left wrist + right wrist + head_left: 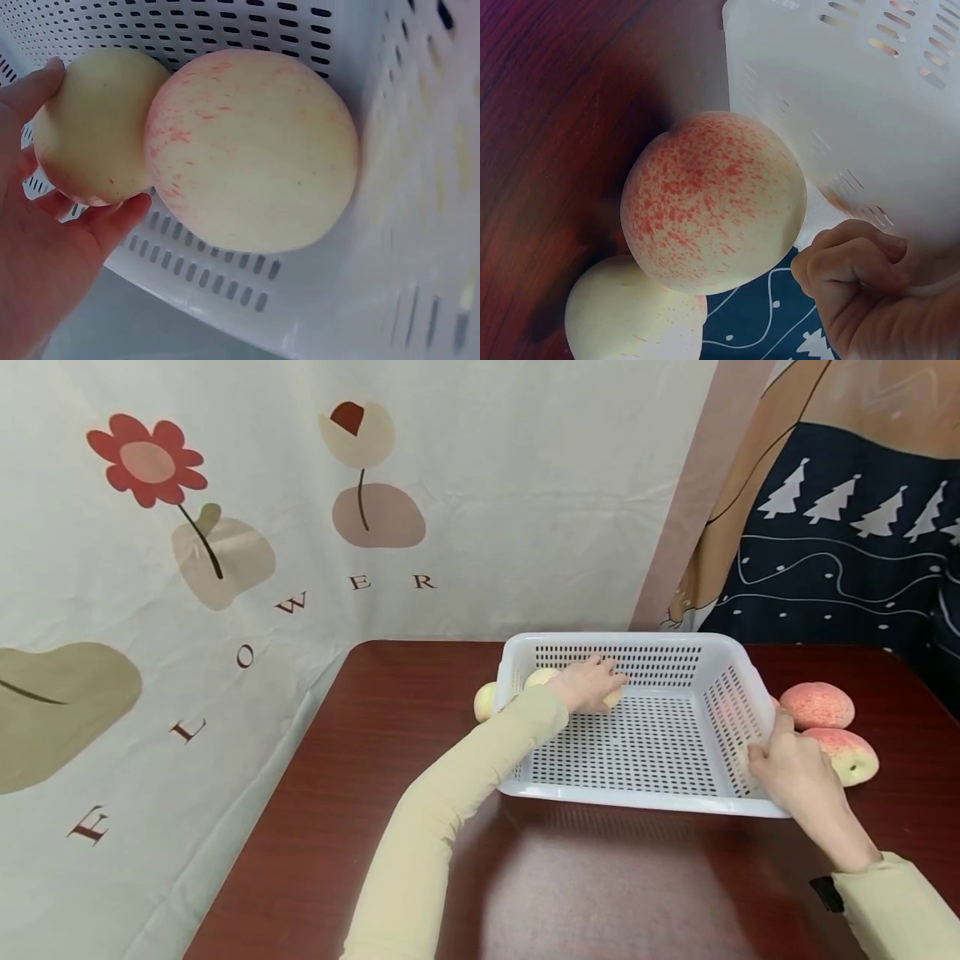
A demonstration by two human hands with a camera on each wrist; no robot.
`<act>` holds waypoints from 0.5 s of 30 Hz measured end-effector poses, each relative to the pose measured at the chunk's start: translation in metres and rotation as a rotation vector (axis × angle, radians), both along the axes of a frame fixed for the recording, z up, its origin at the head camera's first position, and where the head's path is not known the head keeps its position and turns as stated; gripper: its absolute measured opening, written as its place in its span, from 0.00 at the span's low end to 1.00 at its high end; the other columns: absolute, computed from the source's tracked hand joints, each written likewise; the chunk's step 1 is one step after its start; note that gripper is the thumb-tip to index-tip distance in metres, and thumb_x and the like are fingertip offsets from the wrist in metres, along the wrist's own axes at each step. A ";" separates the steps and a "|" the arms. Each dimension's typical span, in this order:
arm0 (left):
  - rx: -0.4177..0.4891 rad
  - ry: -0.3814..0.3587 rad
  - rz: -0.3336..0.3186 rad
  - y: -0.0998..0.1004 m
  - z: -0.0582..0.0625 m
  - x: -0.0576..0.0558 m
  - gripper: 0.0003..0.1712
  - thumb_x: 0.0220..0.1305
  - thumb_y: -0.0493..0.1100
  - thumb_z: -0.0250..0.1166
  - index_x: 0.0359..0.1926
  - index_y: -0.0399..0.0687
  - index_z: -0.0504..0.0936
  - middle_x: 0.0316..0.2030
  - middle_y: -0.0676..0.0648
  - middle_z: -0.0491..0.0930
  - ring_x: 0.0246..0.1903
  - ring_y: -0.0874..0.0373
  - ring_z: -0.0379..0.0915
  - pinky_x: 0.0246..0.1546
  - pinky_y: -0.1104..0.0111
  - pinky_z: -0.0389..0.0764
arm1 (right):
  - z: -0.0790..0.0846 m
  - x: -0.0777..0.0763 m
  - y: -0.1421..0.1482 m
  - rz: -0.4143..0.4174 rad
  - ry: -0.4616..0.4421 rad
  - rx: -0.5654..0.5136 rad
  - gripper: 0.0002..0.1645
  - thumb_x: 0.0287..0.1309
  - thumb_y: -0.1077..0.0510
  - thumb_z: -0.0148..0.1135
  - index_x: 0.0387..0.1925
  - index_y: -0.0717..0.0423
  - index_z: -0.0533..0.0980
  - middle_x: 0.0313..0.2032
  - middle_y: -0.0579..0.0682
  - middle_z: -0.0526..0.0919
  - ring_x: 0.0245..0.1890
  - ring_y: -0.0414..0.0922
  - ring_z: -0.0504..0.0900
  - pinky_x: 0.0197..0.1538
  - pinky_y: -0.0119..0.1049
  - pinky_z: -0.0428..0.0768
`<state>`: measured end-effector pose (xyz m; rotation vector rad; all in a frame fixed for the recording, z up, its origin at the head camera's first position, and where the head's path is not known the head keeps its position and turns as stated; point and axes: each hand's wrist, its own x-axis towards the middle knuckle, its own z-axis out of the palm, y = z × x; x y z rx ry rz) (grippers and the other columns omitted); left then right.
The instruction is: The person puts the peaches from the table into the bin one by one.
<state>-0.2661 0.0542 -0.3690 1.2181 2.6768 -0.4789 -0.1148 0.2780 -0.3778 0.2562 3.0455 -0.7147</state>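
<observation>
A white perforated plastic basket [637, 804] is on the dark red table, its near side tipped somewhat toward me. My left hand [591, 683] reaches inside and grips a pale yellow peach [97, 127], thumb on one side and fingers curled under the other. Against that peach, in the left wrist view, lies a larger peach [255, 154] with red flecks, also in the basket. At the basket's right end, my right hand [798, 768] holds the rim with bent fingers. Just outside that wall, close to this hand, is a red-speckled peach [716, 202].
Right of the basket lie a reddish peach [817, 705] and a red-and-yellow peach [846, 757]. Another pale peach [484, 702] shows beyond the basket's left wall. Behind the table [405, 718] hangs a printed cloth [525, 527] with flowers and letters.
</observation>
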 end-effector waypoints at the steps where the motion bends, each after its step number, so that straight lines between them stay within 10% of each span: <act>1: -0.001 0.004 0.000 0.000 -0.001 0.000 0.35 0.60 0.59 0.59 0.66 0.61 0.60 0.63 0.50 0.61 0.59 0.56 0.58 0.58 0.64 0.72 | 0.000 0.000 0.000 0.002 -0.001 -0.001 0.42 0.58 0.62 0.50 0.61 0.85 0.41 0.26 0.76 0.71 0.15 0.51 0.74 0.16 0.37 0.70; 15: 0.014 -0.003 0.026 -0.003 0.012 -0.003 0.33 0.63 0.56 0.56 0.68 0.62 0.58 0.67 0.49 0.57 0.66 0.52 0.52 0.63 0.61 0.66 | 0.000 -0.001 0.001 0.007 0.004 0.004 0.42 0.58 0.62 0.50 0.61 0.85 0.42 0.29 0.78 0.70 0.15 0.52 0.74 0.16 0.37 0.70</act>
